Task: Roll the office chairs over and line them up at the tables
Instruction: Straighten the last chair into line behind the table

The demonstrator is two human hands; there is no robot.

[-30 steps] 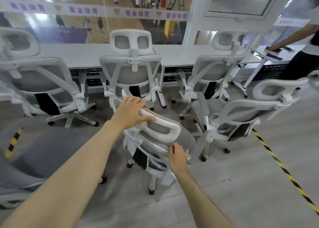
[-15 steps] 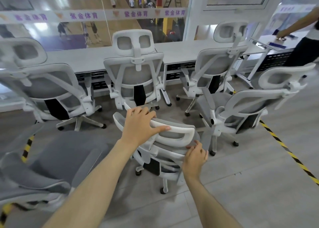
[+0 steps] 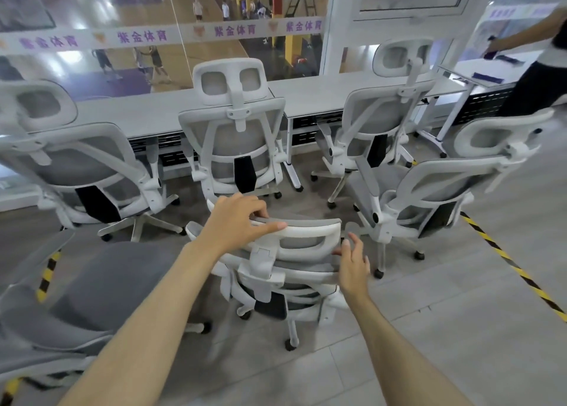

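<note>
The white office chair with grey mesh that I am handling stands just in front of me, its headrest (image 3: 310,236) facing me. My left hand (image 3: 236,218) grips the headrest's top left, fingers curled over the rim and thumb along it. My right hand (image 3: 352,259) touches the headrest's right end with fingers spread and fairly straight. Three matching chairs stand at the long white table (image 3: 153,114): a left chair (image 3: 86,166), a middle chair (image 3: 236,135) and a right chair (image 3: 377,120).
A fifth chair (image 3: 445,184) stands turned at an angle close on the right. A grey chair seat (image 3: 92,283) fills the lower left. Yellow-black floor tape (image 3: 506,267) runs diagonally at right. A person (image 3: 537,77) leans on the far right table.
The held chair has turned so that its headrest squares up towards me. My right hand has loosened from the back frame and risen to the headrest's right end.
</note>
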